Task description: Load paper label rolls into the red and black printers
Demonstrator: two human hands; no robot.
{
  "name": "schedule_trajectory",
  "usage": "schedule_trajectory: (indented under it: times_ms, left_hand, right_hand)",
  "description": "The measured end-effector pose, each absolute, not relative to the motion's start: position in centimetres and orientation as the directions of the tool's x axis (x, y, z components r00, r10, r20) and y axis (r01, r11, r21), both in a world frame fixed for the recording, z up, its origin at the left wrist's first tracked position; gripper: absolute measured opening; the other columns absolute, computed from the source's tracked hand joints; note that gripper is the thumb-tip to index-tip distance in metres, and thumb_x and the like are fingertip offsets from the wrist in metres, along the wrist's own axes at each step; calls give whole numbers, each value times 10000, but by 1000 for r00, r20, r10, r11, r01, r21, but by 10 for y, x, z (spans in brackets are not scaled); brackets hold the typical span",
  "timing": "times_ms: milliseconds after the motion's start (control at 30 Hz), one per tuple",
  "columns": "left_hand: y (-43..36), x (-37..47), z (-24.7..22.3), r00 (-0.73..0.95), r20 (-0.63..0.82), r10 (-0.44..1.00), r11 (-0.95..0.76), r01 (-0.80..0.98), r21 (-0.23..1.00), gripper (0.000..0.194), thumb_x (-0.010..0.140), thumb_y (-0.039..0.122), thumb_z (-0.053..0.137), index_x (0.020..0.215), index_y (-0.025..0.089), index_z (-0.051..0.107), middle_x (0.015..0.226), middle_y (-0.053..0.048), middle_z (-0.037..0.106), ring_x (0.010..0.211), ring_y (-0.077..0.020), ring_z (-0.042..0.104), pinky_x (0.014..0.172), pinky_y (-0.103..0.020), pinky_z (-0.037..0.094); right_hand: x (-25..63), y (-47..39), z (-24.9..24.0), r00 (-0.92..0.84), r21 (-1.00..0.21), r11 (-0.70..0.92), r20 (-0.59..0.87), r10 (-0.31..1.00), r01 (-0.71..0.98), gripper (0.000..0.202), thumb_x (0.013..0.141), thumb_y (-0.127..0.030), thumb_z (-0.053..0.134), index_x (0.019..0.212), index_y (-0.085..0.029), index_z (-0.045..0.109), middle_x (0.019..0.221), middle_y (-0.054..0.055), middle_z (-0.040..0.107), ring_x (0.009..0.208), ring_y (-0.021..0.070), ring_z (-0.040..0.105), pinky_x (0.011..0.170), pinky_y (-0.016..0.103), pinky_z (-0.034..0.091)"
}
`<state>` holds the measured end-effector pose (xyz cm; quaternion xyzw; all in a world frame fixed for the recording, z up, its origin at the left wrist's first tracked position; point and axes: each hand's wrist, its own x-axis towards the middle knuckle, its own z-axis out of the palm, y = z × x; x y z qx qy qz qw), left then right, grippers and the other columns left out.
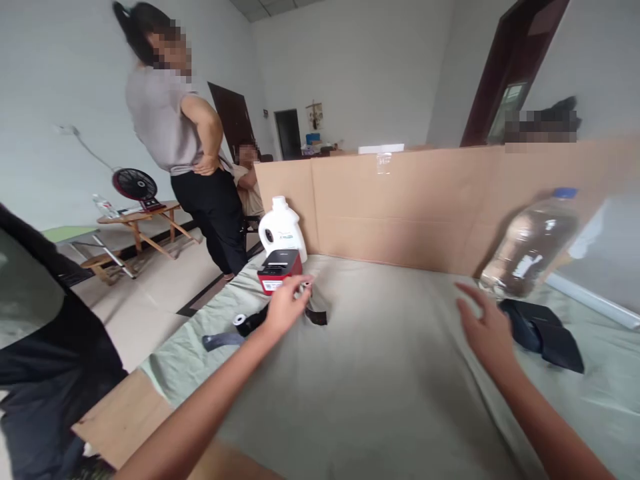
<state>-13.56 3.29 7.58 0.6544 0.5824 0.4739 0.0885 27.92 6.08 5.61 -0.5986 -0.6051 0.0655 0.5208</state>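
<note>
My left hand (287,305) reaches over the cloth-covered table with its fingers stretched out and apart. It is just in front of a red and black box-shaped device (277,270), which looks like a small label printer. Close by its fingertips is a dark strip (317,317), partly hidden by the hand. Beside my left wrist lies a black roll with a white core (246,323), next to a grey curved piece (220,341). On the right, my right hand (485,325) hovers open and holds nothing. A folded black item (545,333), its kind unclear, lies just beyond it.
A white jug (283,230) stands behind the red device. A cardboard panel (390,213) closes off the table's back. At right, a large clear bottle (533,247) with a blue cap leans against it. One person (160,127) stands left; others are nearby.
</note>
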Motion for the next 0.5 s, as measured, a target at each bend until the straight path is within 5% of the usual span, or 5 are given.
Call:
schedule_trajectory:
  times_ms: [67,167,333,500]
  left_hand:
    - [52,-198,87,-373,453,810,-178,579,795,280,842,272,635,1110,213,693,1225,-83,703,1128,-272,635,1059,-399,446]
    - [91,-255,89,-604,145,784,23,262,965,369,771,242,714,1130,173,667,1273,-127,679,1298,-317,544,1104,-417,397]
    - [137,-280,62,-484,-53,873,84,42,996,245,794,264,699,992,119,709,962,-143,767,1017,-315,699,938,-435,522]
    - [147,-290,38,-384,-97,918,55,-119,991,341,837,227,609,1152,122,689,998,-110,775,914,-256,727,889,-398,556]
  right_hand:
    - [199,70,55,89,-741,407,528,845,534,415,817,-463,507,1128,-265,697,1146,110,723,1033,338,663,960,560,478]
    - [77,92,56,-192,-747,497,462,866,442,377,851,-397,496,1136,-256,699,1212,97,711,1175,314,621,1061,511,435]
    - [-66,141,61,-473,-561,497,202,857,661,412,858,-400,589,1208,-194,655,1260,132,682,1320,354,503,1195,569,165]
    - [-112,170,52,-503,-425,477,58,862,769,659,730,-541,747,1245,-147,625,1271,171,659,1341,422,450,1193,592,46]
